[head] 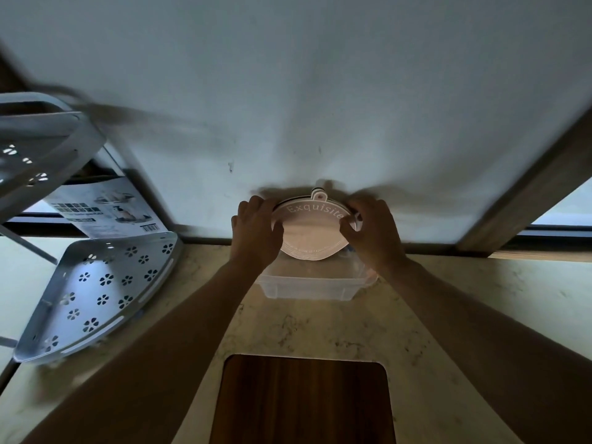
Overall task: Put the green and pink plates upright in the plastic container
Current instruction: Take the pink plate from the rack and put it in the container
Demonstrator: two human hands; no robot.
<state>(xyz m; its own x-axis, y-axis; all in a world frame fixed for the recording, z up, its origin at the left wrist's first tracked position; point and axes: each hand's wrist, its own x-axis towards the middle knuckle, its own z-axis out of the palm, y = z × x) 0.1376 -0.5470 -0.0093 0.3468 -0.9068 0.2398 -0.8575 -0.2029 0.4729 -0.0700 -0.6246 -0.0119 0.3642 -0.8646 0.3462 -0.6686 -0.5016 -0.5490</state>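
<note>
A pink plate with the word "Exquisite" on its rim stands upright, its lower edge inside a clear plastic container at the back of the counter by the wall. My left hand grips the plate's left edge and my right hand grips its right edge. A thin dark edge behind the pink plate hints at a second plate, but its colour is hidden. No green plate is plainly visible.
A white perforated corner shelf rack stands on the left, with a printed box behind it. A dark wooden board lies in the counter's front. A white wall rises behind, and a wooden window frame slants on the right.
</note>
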